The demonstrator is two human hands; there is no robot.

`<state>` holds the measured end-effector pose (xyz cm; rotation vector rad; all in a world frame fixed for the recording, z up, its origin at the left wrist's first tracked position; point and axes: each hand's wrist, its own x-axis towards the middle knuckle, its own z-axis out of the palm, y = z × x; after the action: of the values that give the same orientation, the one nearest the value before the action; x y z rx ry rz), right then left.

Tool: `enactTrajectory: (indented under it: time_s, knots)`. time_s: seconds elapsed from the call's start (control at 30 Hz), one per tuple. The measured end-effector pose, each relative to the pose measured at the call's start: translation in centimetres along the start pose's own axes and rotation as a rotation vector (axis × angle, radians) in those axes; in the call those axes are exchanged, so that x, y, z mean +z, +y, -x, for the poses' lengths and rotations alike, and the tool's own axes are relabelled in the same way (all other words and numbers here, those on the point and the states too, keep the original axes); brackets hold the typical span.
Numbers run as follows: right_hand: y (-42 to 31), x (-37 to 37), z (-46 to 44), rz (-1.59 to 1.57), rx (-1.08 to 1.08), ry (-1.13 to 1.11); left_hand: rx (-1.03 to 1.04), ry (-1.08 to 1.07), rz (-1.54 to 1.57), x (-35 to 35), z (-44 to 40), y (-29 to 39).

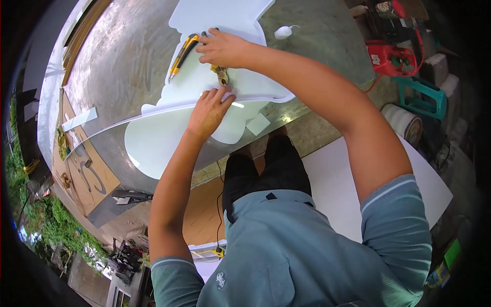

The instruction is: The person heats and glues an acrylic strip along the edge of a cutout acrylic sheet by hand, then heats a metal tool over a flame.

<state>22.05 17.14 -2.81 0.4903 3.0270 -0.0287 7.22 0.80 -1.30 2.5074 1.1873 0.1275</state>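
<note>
A white panel (pixel 204 77) with a wavy outline lies on the metal-topped table, a thin raised white strip (pixel 171 106) along its near edge. My right hand (pixel 222 48) is closed on a yellow-and-black-handled hand tool (pixel 221 75), its metal jaws pointing toward my left hand. At the strip, my left hand (pixel 209 110) has its fingers bent and close together by the jaws; what they pinch is too small to tell. A yellow-and-black utility knife (pixel 182 57) lies on the panel left of my right hand.
A small white bottle (pixel 283 33) lies on the table (pixel 327 46) at right. White offcuts (pixel 258 124) rest near its front edge. Brown board (pixel 94 169) is at left. A red machine (pixel 391 59), teal stool (pixel 422 97) and bucket (pixel 402 123) stand at right.
</note>
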Motion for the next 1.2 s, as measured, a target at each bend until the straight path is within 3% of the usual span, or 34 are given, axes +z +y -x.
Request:
enactTrajectory:
  time_s: [0.1, 0.2, 0.33, 0.4, 0.47, 0.53, 0.6, 0.67, 0.8, 1.0, 1.13, 1.2]
  knots:
    - [0.3, -0.1, -0.2, -0.022, -0.025, -0.054, -0.007, 0.008, 0.027, 0.2, 0.1, -0.1]
    - [0.5, 0.0, 0.0, 0.002, -0.028, 0.036, 0.011, -0.03, 0.014, 0.2, -0.4, -0.2]
    - [0.4, -4.5, 0.6, 0.059, 0.135, 0.022, 0.048, -0.038, 0.004, 0.5, -1.4, -0.1]
    - [0.1, -6.7, 1.3, 0.033, 0.337, 0.134, 0.072, -0.052, -0.012, 0.7, -2.1, 0.0]
    - [-0.3, -9.3, 4.0, -0.068, 0.414, 0.089, 0.094, -0.064, -0.024, 0.8, -3.0, 0.4]
    - [-1.2, -10.5, 7.9, -0.583, 0.705, 0.332, 0.127, -0.055, -0.011, 0.9, -4.6, 1.3]
    - [-3.4, -11.1, 13.4, -0.674, 0.827, 0.542, 0.165, -0.085, -0.015, 1.2, -5.8, 1.3]
    - [-6.2, -9.5, 18.7, -0.549, 0.984, 0.676, 0.204, -0.117, -0.012, 1.3, -6.5, 1.3]
    - [-10.0, -4.3, 27.0, -0.492, 1.355, 0.56, 0.219, -0.189, -0.034, 0.6, -7.3, 1.2]
    - [-8.3, 4.9, 32.8, -0.245, 1.337, 0.438, 0.246, -0.076, -0.063, 1.5, -6.8, 1.3]
    - [-6.8, 4.0, 32.5, -0.213, 1.229, 0.445, 0.14, -0.093, -0.031, 1.4, -6.3, 2.6]
    - [-6.7, 2.3, 30.9, -0.117, 1.242, 0.559, 0.071, -0.103, -0.014, 1.4, -6.3, 2.7]
